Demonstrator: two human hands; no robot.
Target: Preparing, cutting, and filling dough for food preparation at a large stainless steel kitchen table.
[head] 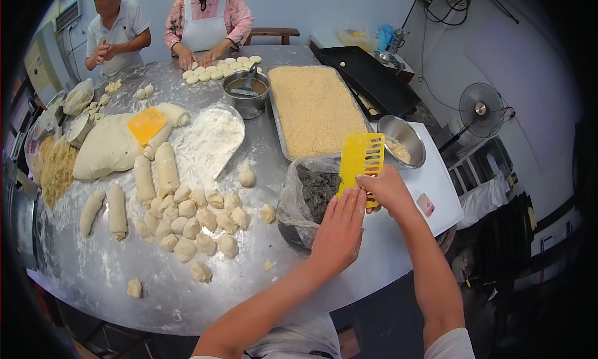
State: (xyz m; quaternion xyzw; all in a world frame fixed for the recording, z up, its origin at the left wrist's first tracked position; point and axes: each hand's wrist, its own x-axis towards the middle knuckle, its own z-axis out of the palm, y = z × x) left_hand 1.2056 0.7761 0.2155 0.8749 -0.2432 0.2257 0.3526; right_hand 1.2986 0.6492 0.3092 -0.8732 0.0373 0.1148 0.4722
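My right hand (385, 188) grips a yellow slotted plastic scraper (355, 160) over the right side of a bag-lined bowl. Dark crumbly filling (317, 190) fills the clear plastic bag (292, 204) in that bowl. Against the scraper's lower left edge lies my left hand (341, 223), its fingers extended and close together; whether it grips the edge is unclear. Behind the bowl stands a tray (315, 111) of pale yellow crumbs. Several dough pieces (187, 226) lie to the left, with one round dough ball (246, 177) nearer the bowl.
Dough rolls (117, 211), a large dough slab (107, 146) with an orange scraper (147, 125), and flour (210, 134) cover the left. A pot (246, 95) holds liquid and a brush. A steel bowl (404, 139) stands right. Two people work across the metal table (154, 307); black trays (369, 78) lie beyond.
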